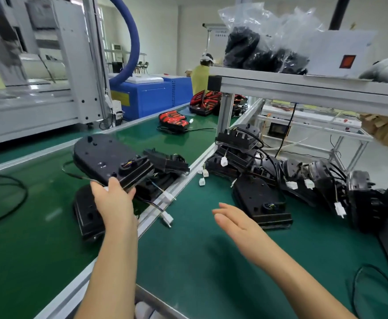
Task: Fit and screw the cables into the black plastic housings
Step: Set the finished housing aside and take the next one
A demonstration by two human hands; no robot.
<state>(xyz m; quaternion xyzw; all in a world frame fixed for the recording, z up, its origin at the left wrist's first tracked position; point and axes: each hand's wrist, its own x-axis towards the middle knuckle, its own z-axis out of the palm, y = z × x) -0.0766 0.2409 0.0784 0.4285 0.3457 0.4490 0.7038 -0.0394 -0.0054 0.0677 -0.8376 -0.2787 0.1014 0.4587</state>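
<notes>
The left hand (113, 199) pinches the near edge of a black plastic housing (105, 160), thumb on top and fingers curled underneath. It holds the housing clear of the green belt just left of the aluminium rail (195, 163). The flat back faces up and the ribbed socket end points toward the rail, which probably keeps the cable entry in sight. A small plug with coloured wires (128, 164) already sits in that socket, so this piece looks fitted and is likely being set among the others on that side. Two more housings lie left of the rail, one directly below the held piece (88, 212) and one just beyond it (165, 161). Their white connectors (167, 217) trail across the rail. The right hand (234, 223) hovers over the mat right of the rail with its fingers straight, close together and holding nothing. It is near a lone housing (257, 199) lying flat with its cable end toward the person, but it does not touch it. That housing seems the likeliest next pick. Farther along the same side of the rail, a heap of unsorted housings (236, 148) leans against the frame post with its cables tangled. Pulling one free there could drag its neighbours along. Neither hand holds a screwdriver.
</notes>
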